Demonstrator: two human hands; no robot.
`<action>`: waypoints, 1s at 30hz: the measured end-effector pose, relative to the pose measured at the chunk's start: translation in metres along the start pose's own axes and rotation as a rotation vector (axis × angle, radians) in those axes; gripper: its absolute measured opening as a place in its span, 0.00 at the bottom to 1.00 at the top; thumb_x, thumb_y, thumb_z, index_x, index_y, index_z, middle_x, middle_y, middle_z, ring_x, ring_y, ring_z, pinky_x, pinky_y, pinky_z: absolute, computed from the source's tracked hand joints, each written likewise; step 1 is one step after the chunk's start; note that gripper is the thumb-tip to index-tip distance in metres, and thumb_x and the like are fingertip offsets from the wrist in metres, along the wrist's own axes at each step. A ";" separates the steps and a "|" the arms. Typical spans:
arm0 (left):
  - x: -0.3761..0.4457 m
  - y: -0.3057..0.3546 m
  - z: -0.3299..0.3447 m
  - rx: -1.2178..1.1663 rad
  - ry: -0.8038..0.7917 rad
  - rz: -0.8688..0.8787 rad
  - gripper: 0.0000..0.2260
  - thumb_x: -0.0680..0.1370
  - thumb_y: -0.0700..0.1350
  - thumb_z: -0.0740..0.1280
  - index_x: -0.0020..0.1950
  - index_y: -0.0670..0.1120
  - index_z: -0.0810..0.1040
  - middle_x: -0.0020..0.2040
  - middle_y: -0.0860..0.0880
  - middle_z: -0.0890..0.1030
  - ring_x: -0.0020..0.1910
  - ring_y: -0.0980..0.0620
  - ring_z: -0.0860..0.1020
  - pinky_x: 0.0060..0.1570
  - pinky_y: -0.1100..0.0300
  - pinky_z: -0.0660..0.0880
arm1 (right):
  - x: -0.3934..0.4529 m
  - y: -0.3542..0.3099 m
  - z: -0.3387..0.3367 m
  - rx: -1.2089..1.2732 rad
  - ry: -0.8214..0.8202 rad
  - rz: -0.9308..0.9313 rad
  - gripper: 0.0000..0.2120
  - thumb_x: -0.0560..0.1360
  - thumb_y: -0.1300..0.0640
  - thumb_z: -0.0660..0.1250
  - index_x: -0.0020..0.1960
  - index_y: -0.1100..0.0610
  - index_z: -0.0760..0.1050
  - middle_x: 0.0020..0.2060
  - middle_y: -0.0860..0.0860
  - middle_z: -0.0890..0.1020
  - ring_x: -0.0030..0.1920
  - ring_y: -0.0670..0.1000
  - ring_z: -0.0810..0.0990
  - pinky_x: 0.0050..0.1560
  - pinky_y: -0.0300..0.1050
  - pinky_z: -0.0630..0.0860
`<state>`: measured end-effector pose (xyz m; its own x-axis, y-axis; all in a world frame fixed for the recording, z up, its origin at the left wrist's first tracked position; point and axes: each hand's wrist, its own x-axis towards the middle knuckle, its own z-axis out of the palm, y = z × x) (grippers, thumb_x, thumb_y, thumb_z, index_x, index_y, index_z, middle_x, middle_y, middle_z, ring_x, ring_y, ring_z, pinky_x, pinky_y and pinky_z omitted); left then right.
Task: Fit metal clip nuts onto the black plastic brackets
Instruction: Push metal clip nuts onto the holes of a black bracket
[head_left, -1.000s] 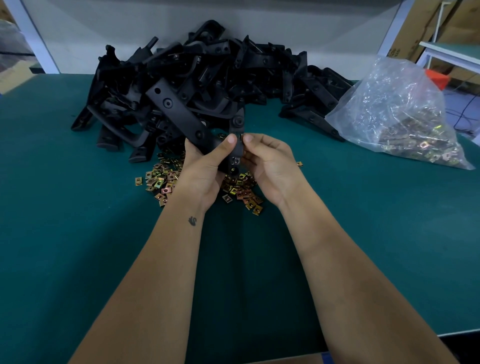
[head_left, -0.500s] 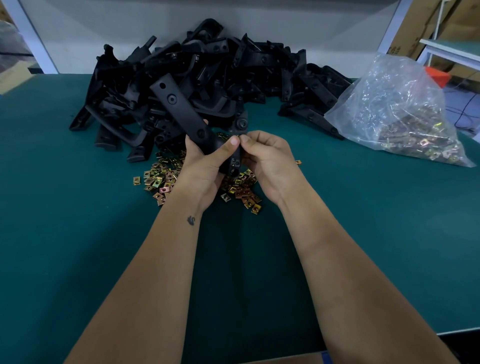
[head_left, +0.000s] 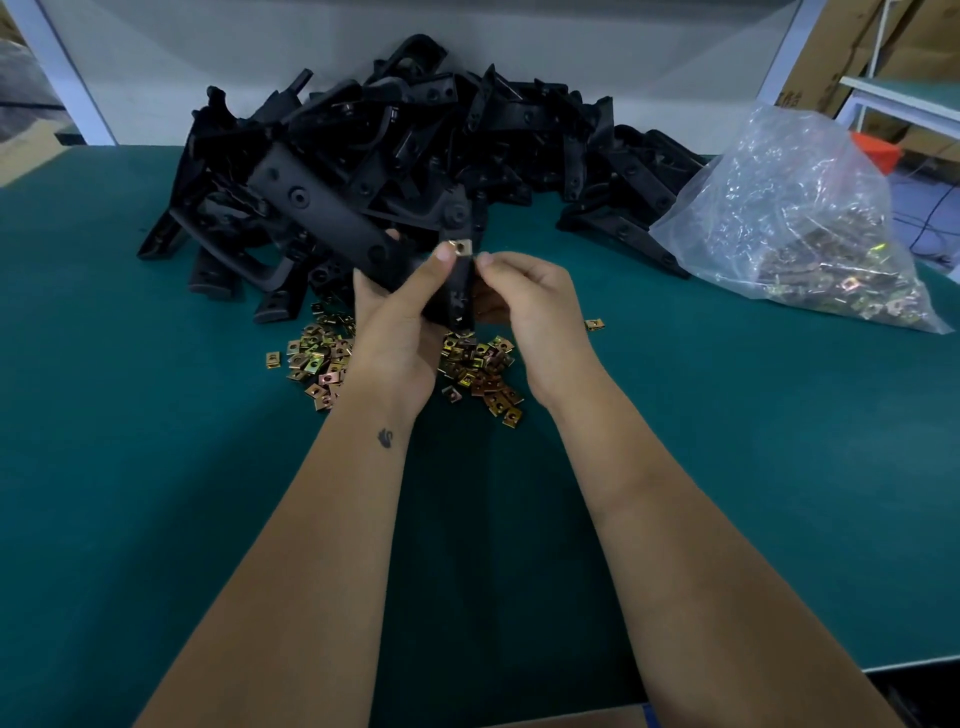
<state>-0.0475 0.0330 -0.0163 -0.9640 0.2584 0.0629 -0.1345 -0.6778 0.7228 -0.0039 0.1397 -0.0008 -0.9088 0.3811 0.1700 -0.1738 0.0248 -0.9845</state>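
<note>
Gripping the black bracket (head_left: 332, 218) in the left hand (head_left: 400, 322), long arm slanting up-left, the person's right hand (head_left: 524, 306) pinches its short arm just below the seated clip nut (head_left: 461, 247); palms hide its lower end.

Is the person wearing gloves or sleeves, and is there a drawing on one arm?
No gloves and no sleeves: both forearms are bare right up to the bottom edge of the picture. The left hand and right hand wear no rings or watch that show. A small dark tattoo, maybe a swan, sits on the left wrist.
</note>
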 end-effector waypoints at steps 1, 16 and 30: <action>0.001 0.002 -0.001 -0.053 0.031 0.008 0.26 0.73 0.37 0.73 0.69 0.46 0.70 0.56 0.46 0.83 0.56 0.48 0.82 0.55 0.52 0.79 | 0.000 0.001 -0.001 -0.154 0.017 -0.042 0.08 0.79 0.56 0.65 0.46 0.54 0.83 0.39 0.45 0.84 0.43 0.43 0.81 0.48 0.38 0.76; 0.007 0.003 -0.009 0.042 0.120 0.004 0.19 0.75 0.34 0.71 0.63 0.46 0.72 0.61 0.43 0.81 0.59 0.47 0.81 0.60 0.44 0.77 | -0.002 0.015 -0.002 -1.012 -0.186 -0.133 0.09 0.74 0.59 0.66 0.51 0.56 0.83 0.47 0.55 0.79 0.54 0.58 0.71 0.55 0.53 0.70; 0.005 0.005 -0.007 -0.013 0.151 -0.034 0.18 0.76 0.36 0.71 0.63 0.47 0.71 0.54 0.47 0.82 0.51 0.51 0.83 0.49 0.54 0.80 | 0.003 0.009 -0.009 -0.388 0.070 -0.093 0.11 0.77 0.67 0.66 0.49 0.52 0.81 0.39 0.44 0.82 0.39 0.44 0.83 0.41 0.35 0.76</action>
<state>-0.0546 0.0265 -0.0173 -0.9822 0.1755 -0.0663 -0.1696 -0.6796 0.7137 -0.0054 0.1490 -0.0099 -0.8657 0.4221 0.2693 -0.0861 0.4043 -0.9106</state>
